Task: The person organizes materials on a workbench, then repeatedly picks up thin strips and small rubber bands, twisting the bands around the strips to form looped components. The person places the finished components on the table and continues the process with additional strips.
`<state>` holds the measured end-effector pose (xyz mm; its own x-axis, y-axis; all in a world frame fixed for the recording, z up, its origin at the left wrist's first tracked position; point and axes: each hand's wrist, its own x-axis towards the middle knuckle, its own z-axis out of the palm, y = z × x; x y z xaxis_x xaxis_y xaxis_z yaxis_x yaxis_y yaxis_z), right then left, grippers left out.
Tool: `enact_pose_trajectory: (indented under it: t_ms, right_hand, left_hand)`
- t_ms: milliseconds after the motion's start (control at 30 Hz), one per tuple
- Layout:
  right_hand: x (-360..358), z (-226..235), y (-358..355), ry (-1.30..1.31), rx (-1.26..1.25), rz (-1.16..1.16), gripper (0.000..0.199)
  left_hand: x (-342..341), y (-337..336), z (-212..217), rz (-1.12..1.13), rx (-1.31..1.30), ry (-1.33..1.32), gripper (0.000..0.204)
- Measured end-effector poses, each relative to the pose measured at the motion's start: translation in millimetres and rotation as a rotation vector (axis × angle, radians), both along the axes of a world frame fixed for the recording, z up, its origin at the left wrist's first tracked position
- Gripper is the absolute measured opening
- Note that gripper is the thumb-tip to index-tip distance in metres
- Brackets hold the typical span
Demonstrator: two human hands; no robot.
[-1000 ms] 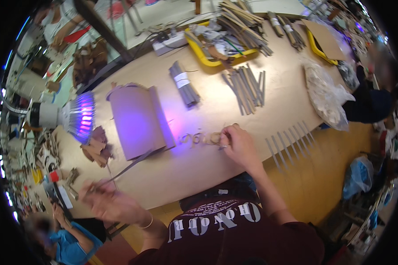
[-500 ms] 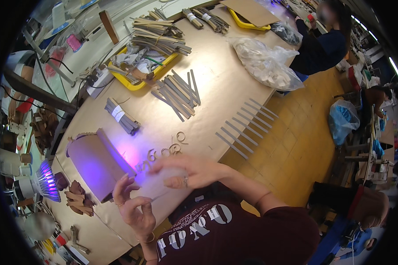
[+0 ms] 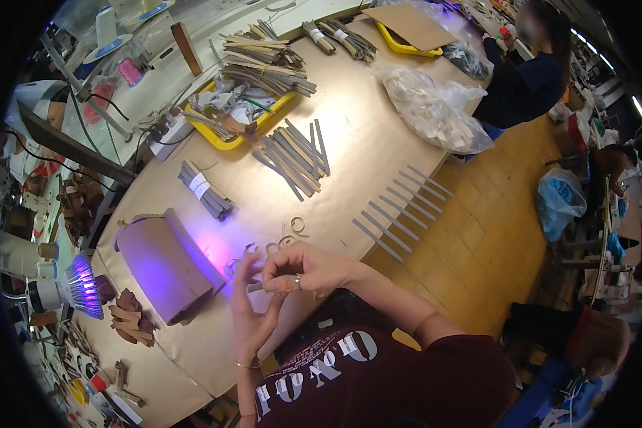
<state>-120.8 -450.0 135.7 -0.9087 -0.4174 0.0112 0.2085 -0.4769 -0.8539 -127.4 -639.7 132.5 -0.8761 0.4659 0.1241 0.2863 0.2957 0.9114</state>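
Both my hands meet above the near edge of the paper-covered table point(image 3: 335, 182). My right hand point(image 3: 308, 267) is closed in a pinch, thumb against index finger, with a ring on one finger. Against its fingertips, my left hand point(image 3: 253, 317) is curled, thumb and fingers bent around a small gap. A pale thin sliver point(image 3: 255, 288) shows between the hands; the fingers mostly hide what they hold. Just beyond lie several small curled strip loops point(image 3: 297, 226). Flat grey strips point(image 3: 390, 227) rest side by side across the table's right edge, their ends sticking out.
A brown cardboard roll point(image 3: 165, 267) lies left, beside a lit purple lamp point(image 3: 84, 287). Farther off are loose strips point(image 3: 294, 158), a banded bundle point(image 3: 205, 189), a filled yellow tray point(image 3: 225, 143) and a plastic bag point(image 3: 435, 110). Another person point(image 3: 524, 78) sits at the far right.
My left hand has moved up and right to meet the right hand. The right fingers have closed into a pinch. The thin strip that showed at the left fingertips is now mostly hidden.
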Motion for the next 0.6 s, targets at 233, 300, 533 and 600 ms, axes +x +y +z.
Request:
enact_pose_trajectory:
  t_ms: [233, 300, 533, 600]
  right_hand:
    - [-3.1, 4.4, 49.5, 0.061, 0.420, -0.346, 0.011]
    - [9.6, 2.5, 94.7, -0.007, 0.598, -0.639, 0.010]
    - [63.1, -30.6, 247.2, -0.386, 1.414, -1.038, 0.031]
    - [65.4, -40.5, 266.0, -0.434, 1.411, -1.038, 0.029]
  left_hand:
    - [19.2, 23.2, -33.4, -0.223, -0.217, 0.196, 0.057]
    - [28.0, 25.8, -43.6, -0.414, -0.423, 0.454, 0.047]
    - [24.7, 14.7, -82.7, -0.273, -0.265, 0.444, 0.020]
    - [13.7, 3.3, -85.2, -0.189, -0.368, 0.471, 0.018]
